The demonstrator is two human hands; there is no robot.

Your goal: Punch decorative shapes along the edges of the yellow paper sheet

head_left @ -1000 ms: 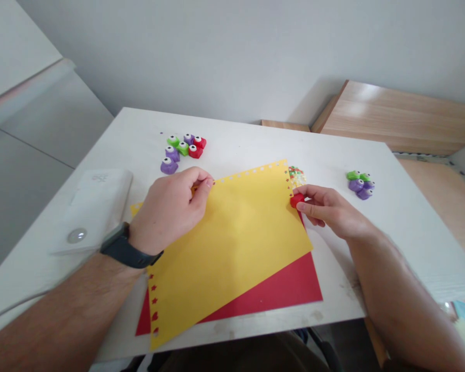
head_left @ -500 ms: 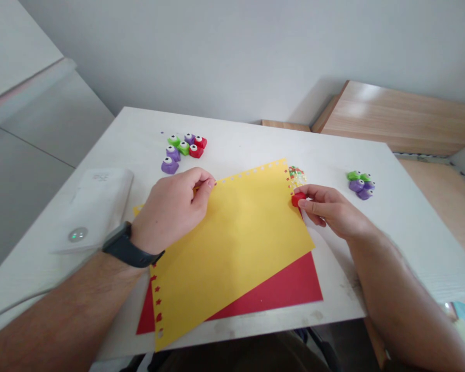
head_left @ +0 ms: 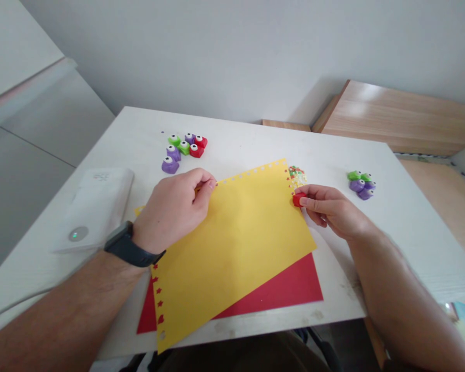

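Left hand (head_left: 174,209), with a dark watch (head_left: 129,247) on the wrist, lies on the left part of the yellow paper sheet (head_left: 232,243) in the middle of the frame; its fingers are curled and they pinch the upper edge of the sheet. Right hand (head_left: 331,209), a little right of centre, holds a small red punch (head_left: 297,199) between thumb and fingers, closed narrow around it, and the punch sits at the right edge of the yellow sheet, near its upper corner. Along the upper edge and the lower left edge of this sheet runs a row of small star-shaped holes. Under it lies a red paper sheet (head_left: 282,289), showing at the lower side. Just above the red punch there is a small heap of coloured paper bits (head_left: 296,174). On the white table (head_left: 248,142), one group of punches (head_left: 183,150) stands at upper left of centre, another group of green and purple punches (head_left: 360,184) at the right. At the left is a white box (head_left: 96,199).
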